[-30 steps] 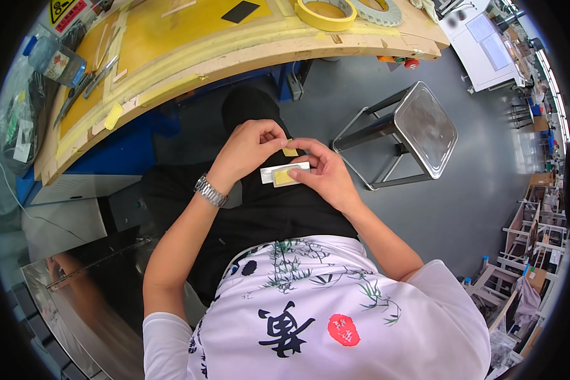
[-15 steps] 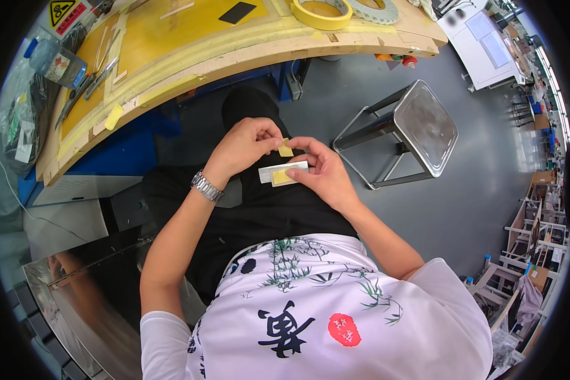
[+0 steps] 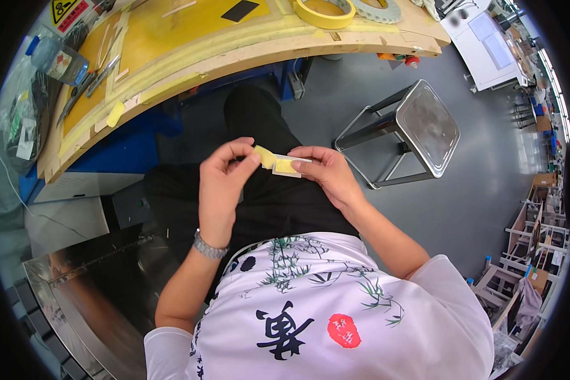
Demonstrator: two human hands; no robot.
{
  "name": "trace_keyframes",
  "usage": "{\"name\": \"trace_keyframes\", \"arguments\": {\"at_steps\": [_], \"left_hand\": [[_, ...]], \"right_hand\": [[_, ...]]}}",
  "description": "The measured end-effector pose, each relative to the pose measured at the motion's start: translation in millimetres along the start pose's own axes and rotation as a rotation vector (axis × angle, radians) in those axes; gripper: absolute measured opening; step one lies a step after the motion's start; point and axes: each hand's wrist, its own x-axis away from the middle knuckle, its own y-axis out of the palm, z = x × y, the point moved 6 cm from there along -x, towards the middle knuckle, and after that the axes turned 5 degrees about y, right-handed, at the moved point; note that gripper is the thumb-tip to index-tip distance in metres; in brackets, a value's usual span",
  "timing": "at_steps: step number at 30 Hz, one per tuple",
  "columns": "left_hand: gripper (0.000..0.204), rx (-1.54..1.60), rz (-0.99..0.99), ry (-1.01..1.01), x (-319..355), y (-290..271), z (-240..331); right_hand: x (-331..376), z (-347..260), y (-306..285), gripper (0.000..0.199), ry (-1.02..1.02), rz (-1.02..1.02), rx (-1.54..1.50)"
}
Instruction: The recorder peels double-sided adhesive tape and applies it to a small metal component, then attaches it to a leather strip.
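Over my lap, my left hand (image 3: pixel 225 174) pinches a short piece of yellow tape (image 3: pixel 264 157) between thumb and fingertips. The tape's lower right end meets or overlaps the left side of a small flat white piece (image 3: pixel 295 173) with a yellow face (image 3: pixel 285 166); I cannot tell whether it is stuck there. Gripped between thumb and fingers, that white piece sits in my right hand (image 3: pixel 328 174), my thumb lying on its right end. What kind of thing the white piece is does not show.
A yellow-topped wooden workbench (image 3: pixel 171 95) curves ahead, bearing a yellow tape roll (image 3: pixel 324 14), a black rectangle (image 3: pixel 239 11), a knife (image 3: pixel 76 98) and a plastic bottle (image 3: pixel 58 61). A metal stool (image 3: pixel 424 126) stands right. Left of me is a shiny metal surface (image 3: pixel 101 297).
My left hand has moved left and down, toward me, with the yellow tape. The white piece has come slightly nearer me, and my right fingers no longer touch the tape.
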Motion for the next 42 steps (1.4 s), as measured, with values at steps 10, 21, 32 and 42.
{"name": "trace_keyframes", "arguments": {"at_steps": [10,21,32,42], "left_hand": [[0.009,0.029,0.068,-0.055,21,18,-21],[0.006,-0.17,0.073,0.018,19,23,-23],[0.008,-0.341,0.065,0.094,20,28,-17],[0.009,-0.416,0.082,0.163,20,27,-21]], "right_hand": [[7,3,10,0.034,0.064,0.027,-0.048],[13,-4,17,0.031,0.032,0.043,-0.035],[15,-5,23,0.034,-0.024,0.022,-0.081],[14,-6,26,0.036,-0.069,0.013,-0.071]]}}
